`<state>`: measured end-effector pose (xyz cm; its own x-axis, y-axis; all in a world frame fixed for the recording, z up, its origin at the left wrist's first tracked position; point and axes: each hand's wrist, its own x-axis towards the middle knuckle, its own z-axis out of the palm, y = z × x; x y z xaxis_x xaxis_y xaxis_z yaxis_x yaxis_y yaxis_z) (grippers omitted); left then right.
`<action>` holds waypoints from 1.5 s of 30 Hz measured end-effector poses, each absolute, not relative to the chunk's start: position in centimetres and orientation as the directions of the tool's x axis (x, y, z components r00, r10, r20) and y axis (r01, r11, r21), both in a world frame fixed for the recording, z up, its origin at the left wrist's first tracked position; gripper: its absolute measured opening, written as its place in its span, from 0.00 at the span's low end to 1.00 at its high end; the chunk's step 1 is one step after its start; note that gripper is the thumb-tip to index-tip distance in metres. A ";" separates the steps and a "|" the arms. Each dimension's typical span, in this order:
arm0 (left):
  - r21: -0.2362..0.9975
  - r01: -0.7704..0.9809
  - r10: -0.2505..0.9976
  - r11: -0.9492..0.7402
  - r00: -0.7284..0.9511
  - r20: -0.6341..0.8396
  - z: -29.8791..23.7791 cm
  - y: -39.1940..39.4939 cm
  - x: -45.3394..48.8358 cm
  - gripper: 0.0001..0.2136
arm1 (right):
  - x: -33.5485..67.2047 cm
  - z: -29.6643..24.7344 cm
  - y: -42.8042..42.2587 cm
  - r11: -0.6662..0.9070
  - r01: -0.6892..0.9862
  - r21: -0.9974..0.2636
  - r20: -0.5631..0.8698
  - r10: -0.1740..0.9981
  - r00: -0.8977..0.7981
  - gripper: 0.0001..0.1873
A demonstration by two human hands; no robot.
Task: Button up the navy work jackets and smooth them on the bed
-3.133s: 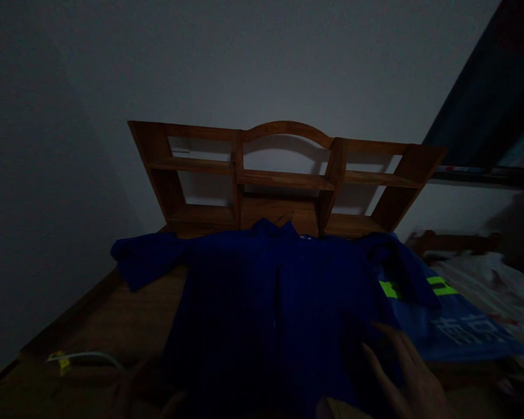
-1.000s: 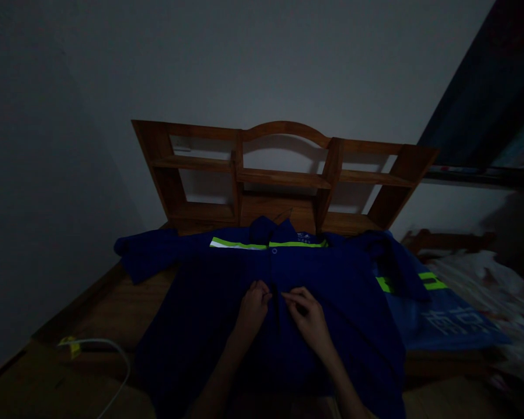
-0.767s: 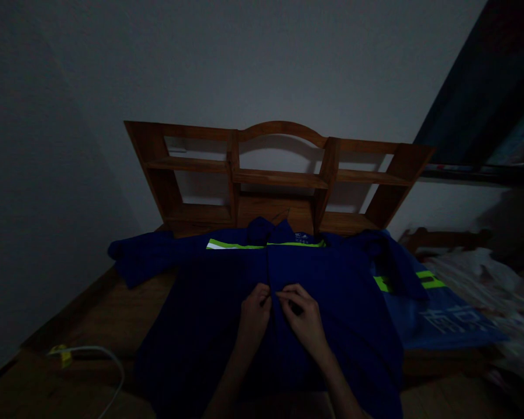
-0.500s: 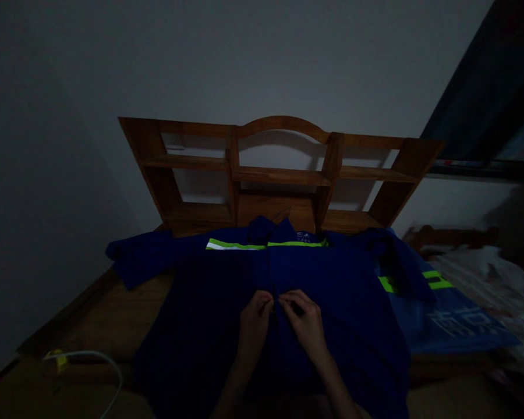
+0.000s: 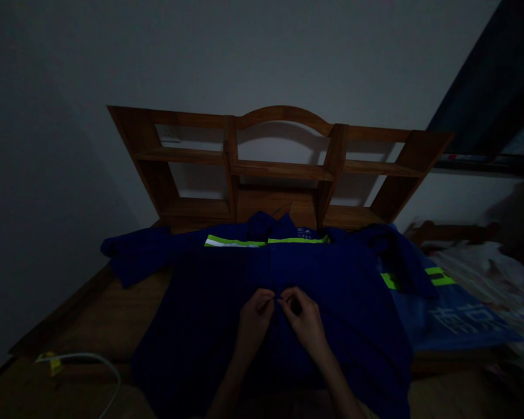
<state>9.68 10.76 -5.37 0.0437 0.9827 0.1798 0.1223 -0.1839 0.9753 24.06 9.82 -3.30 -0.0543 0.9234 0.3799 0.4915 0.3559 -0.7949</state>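
A dark blue work jacket (image 5: 332, 279) with a green and silver reflective band (image 5: 236, 242) across the chest lies spread out, its collar at the far side and its sleeves out to both sides. At the front opening, midway down, my left hand (image 5: 257, 314) pinches one edge of the cloth. Close beside it my right hand (image 5: 303, 317) pinches the other edge, the fingertips of both almost touching. Whatever small fastening may sit between the fingers is hidden and too dark to make out.
The jacket lies on a wooden desk (image 5: 126, 314) with a wooden shelf unit (image 5: 283, 170) behind it. A lighter blue garment (image 5: 454, 320) with white lettering lies right. A pale cable (image 5: 87, 354) curves at the left front. Whitish plastic or cloth (image 5: 484, 262) is heaped far right.
My view has shifted slightly. Both hands stay at the jacket's front opening, and their fingertips have come a little closer together.
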 end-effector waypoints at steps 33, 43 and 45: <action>0.994 0.110 1.000 -0.028 0.000 0.029 -5.9 11.5 9.6 0.11 | 24.0 -3.4 9.5 0.391 0.582 -0.713 0.384 0.912 -0.142 0.05; 0.977 0.204 0.997 -0.062 -0.031 0.069 -6.0 11.7 9.5 0.05 | 24.1 -3.6 9.7 0.407 0.575 -0.710 0.390 0.907 -0.159 0.06; 0.967 0.251 0.995 -0.055 -0.071 0.075 -6.0 11.5 9.6 0.06 | 24.0 -3.6 9.7 0.404 0.577 -0.710 0.382 0.909 -0.166 0.06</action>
